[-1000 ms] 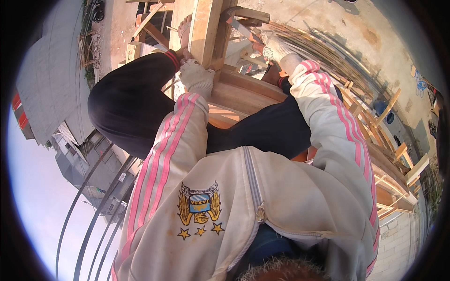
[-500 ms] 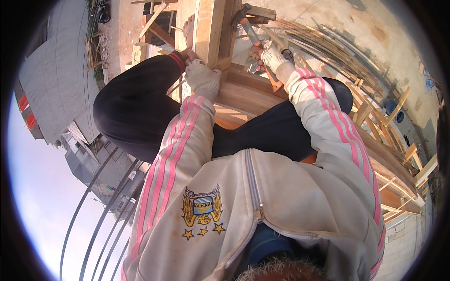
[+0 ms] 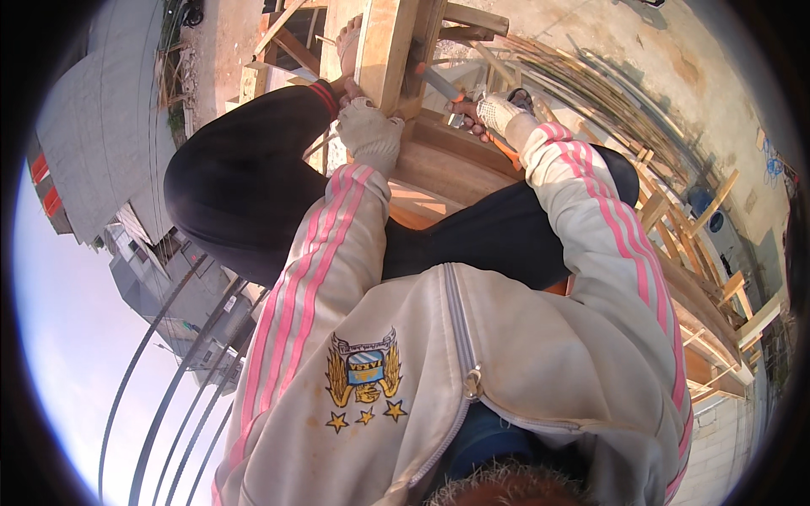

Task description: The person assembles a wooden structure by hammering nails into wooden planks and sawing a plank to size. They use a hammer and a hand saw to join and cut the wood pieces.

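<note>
Landmark: the timber beam (image 3: 381,63), which runs away from the wearer at the upper middle of the view. Pale ground (image 3: 688,110) spreads well to its right; long poles (image 3: 582,80) lie side by side on that ground, also right of the beam. On the wearer's side of the beam, a wooden channel (image 3: 447,169) and the legs in dark trousers (image 3: 245,181), bent, one knee out to the beam's left. Hammer (image 3: 442,83), grey and orange handle, just right of the beam; its head is blurred beside the beam's right face, contact cannot be told. A bare foot (image 3: 348,40) is at the beam's left side. Left hand (image 3: 371,137), in a knitted glove, is at the beam's near end; most fingers hidden, so grip or spread cannot be told. Right hand (image 3: 498,116), likewise gloved, right of the beam: bare fingertips curl around the hammer's handle
</note>
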Available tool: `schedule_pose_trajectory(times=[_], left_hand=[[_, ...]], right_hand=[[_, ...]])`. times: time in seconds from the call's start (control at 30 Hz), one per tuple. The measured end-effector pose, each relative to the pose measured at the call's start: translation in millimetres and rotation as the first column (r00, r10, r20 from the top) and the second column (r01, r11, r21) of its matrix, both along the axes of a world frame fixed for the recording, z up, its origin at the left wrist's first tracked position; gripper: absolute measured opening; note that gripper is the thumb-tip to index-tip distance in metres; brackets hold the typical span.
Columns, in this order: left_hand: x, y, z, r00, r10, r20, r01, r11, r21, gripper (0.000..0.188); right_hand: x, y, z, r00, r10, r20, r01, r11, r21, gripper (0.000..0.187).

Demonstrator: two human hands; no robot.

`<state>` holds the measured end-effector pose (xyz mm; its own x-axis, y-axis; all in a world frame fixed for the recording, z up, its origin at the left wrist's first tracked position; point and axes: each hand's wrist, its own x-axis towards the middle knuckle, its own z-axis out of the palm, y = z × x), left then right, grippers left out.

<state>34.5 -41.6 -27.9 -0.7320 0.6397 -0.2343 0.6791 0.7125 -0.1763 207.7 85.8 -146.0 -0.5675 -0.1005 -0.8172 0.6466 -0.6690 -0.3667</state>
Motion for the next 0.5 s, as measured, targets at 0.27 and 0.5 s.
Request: schedule_pose_trajectory(times=[0.27, 0.5], left_hand=[[-1, 0, -2, 1.0, 0.021, -0.016, -0.023, 0.996, -0.087, 0.092], [-3, 1, 4, 0.998, 0.044, 0.037, -0.045, 0.999, 0.022, 0.092]], right_hand=[[-7, -20, -13, 0.996, -0.054, 0.068, 0.055, 0.998, -0.014, 0.027], [5, -15, 4, 0.991, 0.119, 0.054, -0.131, 0.934, 0.332, 0.031]])
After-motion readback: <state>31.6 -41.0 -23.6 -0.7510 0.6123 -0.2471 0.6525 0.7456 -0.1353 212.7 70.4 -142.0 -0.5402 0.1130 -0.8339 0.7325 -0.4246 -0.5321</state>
